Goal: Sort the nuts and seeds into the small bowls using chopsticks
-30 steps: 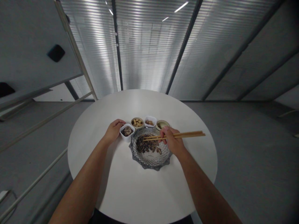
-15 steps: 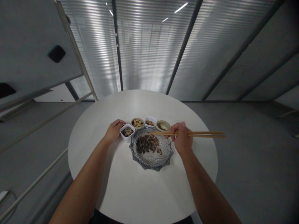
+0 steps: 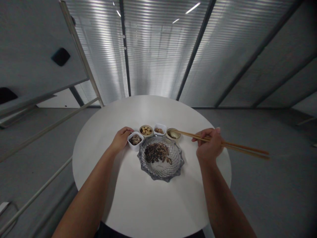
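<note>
Tan chopsticks point(image 3: 230, 145), right of centre in the frame, are pinched by the right hand point(image 3: 210, 144), tips at the beige bowl point(image 3: 175, 134). Centrally, a glass dish point(image 3: 161, 172) holds dark seeds point(image 3: 156, 152). Left of it, the left hand point(image 3: 121, 139) meets a white cup point(image 3: 134, 147); its grip is unclear.

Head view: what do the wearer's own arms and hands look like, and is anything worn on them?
The left hand and right hand are gloveless, with no rings visible. The left forearm and right forearm are bare: no sleeves, watches, cables or markings show.
</note>
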### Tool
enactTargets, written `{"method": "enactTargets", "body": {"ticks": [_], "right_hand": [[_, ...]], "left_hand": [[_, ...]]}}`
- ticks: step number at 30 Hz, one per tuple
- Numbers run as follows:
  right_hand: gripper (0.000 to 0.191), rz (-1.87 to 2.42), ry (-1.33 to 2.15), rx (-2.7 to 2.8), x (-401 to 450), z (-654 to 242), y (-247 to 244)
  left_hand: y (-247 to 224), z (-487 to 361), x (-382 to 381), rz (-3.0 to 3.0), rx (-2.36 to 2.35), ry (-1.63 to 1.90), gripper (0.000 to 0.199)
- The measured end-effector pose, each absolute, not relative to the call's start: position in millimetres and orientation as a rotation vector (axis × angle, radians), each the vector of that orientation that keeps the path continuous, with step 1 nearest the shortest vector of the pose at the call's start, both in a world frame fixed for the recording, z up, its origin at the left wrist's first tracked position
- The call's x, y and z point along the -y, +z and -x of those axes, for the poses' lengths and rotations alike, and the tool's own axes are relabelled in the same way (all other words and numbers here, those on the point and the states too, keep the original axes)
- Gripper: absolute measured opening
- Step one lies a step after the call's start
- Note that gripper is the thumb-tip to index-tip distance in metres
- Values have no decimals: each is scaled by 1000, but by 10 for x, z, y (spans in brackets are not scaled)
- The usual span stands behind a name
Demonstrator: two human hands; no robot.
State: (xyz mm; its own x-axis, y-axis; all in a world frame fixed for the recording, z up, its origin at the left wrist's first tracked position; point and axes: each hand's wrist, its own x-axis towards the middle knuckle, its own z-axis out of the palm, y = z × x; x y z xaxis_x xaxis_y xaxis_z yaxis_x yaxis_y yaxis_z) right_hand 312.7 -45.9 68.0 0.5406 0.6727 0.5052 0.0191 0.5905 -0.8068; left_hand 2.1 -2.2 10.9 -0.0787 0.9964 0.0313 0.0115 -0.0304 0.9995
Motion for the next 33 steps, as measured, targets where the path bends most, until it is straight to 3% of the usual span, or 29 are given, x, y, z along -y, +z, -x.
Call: {"method": "enactTargets", "body": {"ticks": [10,17,33], "right_hand": [[46,908,779,1365,581,-2859,588],[42,1029,827,1679,625,-2783,530],[50,1012,757,1408,637,-2673,556]], "left_hand": [[95,-27,1,-1210,-1258,1281,19],[113,-36,16,-1222,-1266,1277,19],[135,-39,22,-1199,-1279,1259,20]]}}
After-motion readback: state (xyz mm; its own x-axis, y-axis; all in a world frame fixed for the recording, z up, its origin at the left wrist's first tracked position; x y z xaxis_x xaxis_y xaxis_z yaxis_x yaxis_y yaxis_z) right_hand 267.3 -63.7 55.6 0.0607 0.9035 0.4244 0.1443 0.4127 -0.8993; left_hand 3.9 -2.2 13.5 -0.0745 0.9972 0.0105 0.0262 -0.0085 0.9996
